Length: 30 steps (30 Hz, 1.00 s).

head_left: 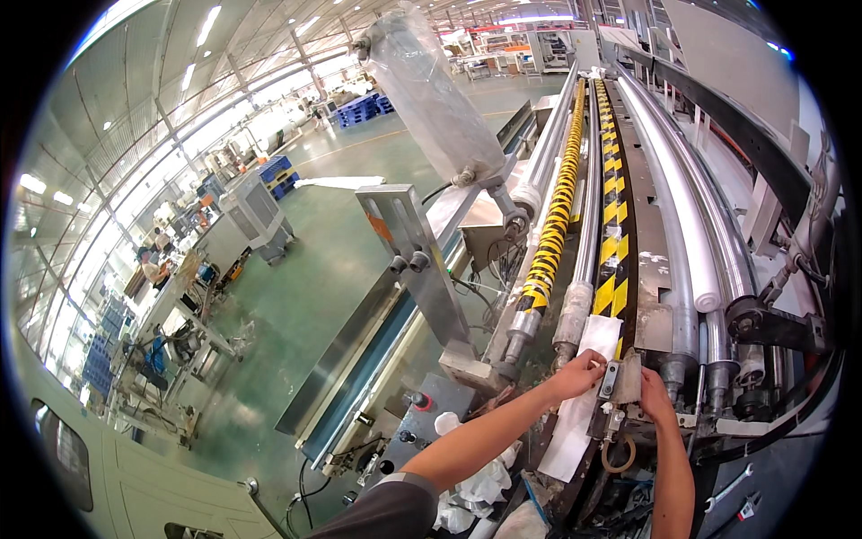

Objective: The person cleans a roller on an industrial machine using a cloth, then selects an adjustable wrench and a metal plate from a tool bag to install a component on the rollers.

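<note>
A strip of white sheet (569,436) lies lengthwise along the near end of the machine, beside the black-and-yellow striped bar (612,234). My left hand (579,375) is closed at the strip, thumb and fingers pinched together at its edge next to a small metal clamp plate (610,379). What lies between those fingertips is too small to make out. On the other side of the plate, my right hand (655,393) touches a greyish-beige flat piece (629,381), its fingers partly hidden. Below hangs a tan ring (619,455).
A striped roller (558,211) and a white roll (691,242) run away from me. A plastic-wrapped cylinder (435,99) stands tilted at the left, above a metal bracket (417,260). A control box with knobs (422,418) is near my left forearm. Wrenches (729,487) lie at lower right.
</note>
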Available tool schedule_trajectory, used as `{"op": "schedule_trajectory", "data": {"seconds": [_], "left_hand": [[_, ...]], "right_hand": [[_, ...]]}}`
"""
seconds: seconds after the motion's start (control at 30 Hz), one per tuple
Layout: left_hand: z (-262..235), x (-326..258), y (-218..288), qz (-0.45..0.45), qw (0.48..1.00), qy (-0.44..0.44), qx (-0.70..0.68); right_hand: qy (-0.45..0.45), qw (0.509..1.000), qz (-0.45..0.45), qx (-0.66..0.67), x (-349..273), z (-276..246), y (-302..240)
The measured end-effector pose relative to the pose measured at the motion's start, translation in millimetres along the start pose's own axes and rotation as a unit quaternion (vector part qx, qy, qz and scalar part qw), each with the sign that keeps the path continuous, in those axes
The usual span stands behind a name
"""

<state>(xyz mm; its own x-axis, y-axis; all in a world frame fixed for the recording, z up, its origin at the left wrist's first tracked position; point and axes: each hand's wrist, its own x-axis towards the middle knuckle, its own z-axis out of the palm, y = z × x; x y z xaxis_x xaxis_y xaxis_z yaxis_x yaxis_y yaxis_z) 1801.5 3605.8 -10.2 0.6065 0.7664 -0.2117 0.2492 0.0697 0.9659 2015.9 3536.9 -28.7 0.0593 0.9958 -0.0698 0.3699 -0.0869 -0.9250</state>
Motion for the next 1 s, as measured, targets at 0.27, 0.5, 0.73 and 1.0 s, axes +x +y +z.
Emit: {"op": "schedule_trajectory", "data": {"seconds": [0.27,0.5,0.73,1.0], "left_hand": [[-6.5,-1.2,24.7,-0.177,0.984,0.036,0.013],[-0.2,3.9,-2.3,-0.025,0.996,0.015,-0.085],[-8.2,-0.8,23.1,-0.174,0.985,-0.004,0.0],[0.8,7.4,-19.9,-0.022,0.997,0.001,-0.076]], "right_hand": [[-0.002,1.0,-0.03,-0.004,-1.1,4.9,-3.8],[0.023,0.999,-0.026,-0.022,-5.8,3.4,-16.0],[0.027,0.999,-0.029,-0.011,-1.9,5.5,-5.4],[0.023,0.999,-0.028,-0.008,-0.3,6.3,-11.6]]}}
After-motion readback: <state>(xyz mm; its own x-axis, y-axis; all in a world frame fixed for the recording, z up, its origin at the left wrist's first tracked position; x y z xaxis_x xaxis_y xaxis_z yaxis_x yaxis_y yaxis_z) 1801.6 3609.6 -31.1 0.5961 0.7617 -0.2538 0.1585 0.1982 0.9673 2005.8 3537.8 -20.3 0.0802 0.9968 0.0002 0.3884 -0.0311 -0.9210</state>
